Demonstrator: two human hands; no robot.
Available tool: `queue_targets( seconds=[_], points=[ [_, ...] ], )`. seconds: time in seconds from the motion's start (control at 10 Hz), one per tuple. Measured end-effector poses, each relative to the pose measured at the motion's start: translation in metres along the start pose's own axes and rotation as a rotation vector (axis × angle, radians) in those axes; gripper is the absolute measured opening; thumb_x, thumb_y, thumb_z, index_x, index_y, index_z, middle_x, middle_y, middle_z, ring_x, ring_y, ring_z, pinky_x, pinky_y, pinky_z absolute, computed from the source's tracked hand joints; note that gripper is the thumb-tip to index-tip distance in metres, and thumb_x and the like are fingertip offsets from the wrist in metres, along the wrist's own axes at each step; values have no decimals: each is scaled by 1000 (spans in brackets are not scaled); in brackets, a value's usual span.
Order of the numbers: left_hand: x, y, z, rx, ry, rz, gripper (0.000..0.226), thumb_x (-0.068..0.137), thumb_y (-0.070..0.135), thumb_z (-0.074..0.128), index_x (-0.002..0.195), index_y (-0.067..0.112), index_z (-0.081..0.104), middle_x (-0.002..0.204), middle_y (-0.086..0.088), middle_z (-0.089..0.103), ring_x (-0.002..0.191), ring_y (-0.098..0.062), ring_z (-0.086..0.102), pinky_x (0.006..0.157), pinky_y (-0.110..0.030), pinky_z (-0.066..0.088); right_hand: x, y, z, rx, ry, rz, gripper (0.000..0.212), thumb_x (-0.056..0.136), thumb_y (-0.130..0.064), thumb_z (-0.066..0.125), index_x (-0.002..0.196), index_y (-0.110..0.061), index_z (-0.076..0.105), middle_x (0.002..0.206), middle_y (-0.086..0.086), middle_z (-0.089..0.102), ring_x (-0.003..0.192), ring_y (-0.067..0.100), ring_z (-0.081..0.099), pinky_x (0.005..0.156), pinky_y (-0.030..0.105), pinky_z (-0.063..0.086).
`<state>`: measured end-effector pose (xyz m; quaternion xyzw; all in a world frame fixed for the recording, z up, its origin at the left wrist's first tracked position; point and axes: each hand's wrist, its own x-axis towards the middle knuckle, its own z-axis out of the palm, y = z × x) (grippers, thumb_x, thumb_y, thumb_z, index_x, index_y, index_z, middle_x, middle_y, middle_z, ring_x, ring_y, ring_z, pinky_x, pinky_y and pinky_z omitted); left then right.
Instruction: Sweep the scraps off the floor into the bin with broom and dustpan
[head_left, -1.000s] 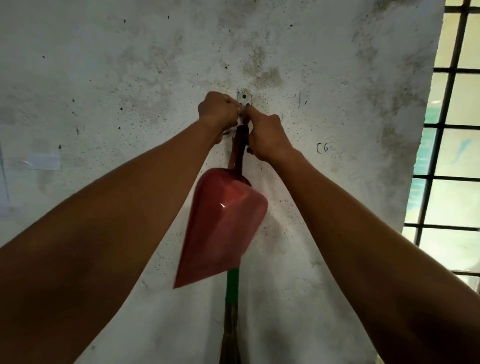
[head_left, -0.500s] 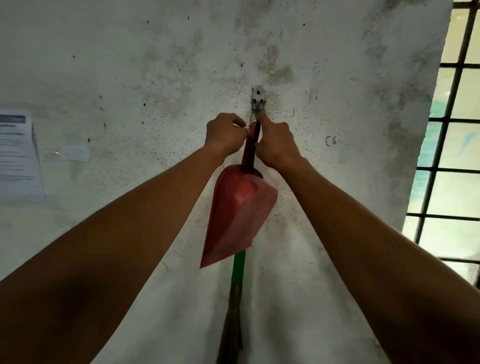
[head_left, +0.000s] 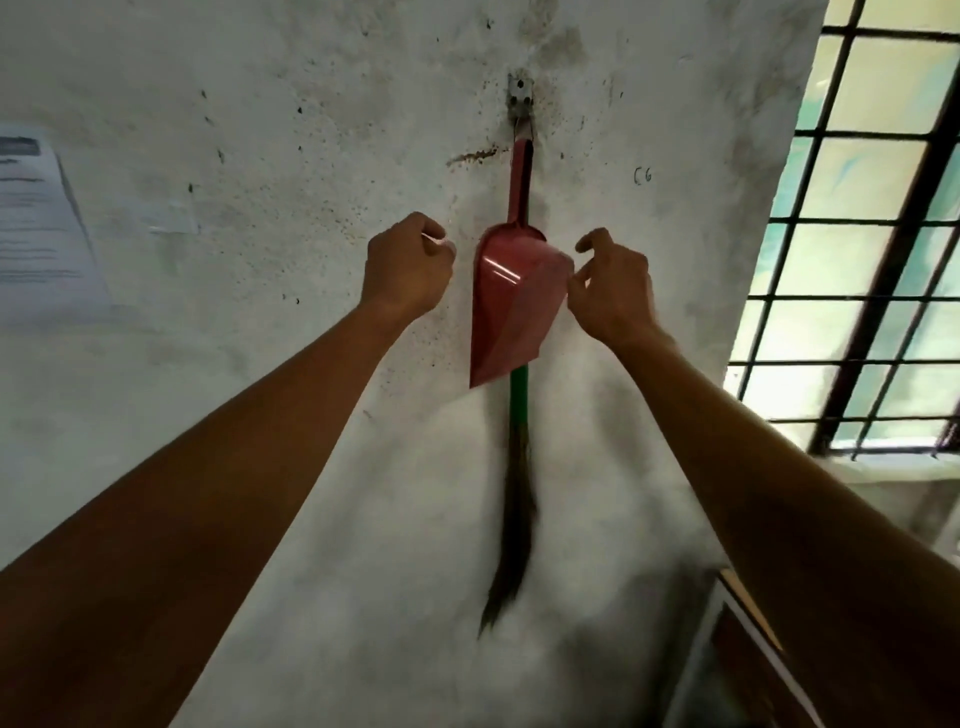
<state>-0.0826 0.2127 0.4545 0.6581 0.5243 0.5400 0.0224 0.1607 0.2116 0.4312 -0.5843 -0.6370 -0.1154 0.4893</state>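
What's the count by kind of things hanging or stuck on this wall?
Dustpan, red, hanging from the hook: 1
Broom, green handle, behind the dustpan: 1
Metal hook plate: 1
Paper notice, at the left: 1
Total: 4
Neither hand holds anything.

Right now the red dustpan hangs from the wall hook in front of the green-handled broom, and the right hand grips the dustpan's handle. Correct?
Not quite. In the head view the right hand grips nothing; its fingers are beside the pan's edge, well below the handle. The red dustpan does hang from the wall hook in front of the green-handled broom.
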Motion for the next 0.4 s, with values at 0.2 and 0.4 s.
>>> queue_targets(
  seconds=[0.2, 0.4],
  points=[
    [-123, -73, 6, 76, -198, -57, 28, 101, 30, 68, 126, 18, 66, 119, -3, 71, 102, -18, 66, 85, -26, 48, -142, 23, 4, -75, -108, 97, 36, 92, -18, 71, 127, -16, 63, 105, 7, 74, 91, 21, 70, 78, 27, 48],
    [-258, -118, -1, 96, -407, -140, 32, 100, 33, 68, 128, 18, 63, 115, -4, 71, 104, -21, 68, 85, -28, 46, -292, 16, -6, -58, -232, 207, 34, 95, -22, 72, 127, -19, 62, 109, 4, 70, 85, 13, 62, 70, 27, 48]
  ],
)
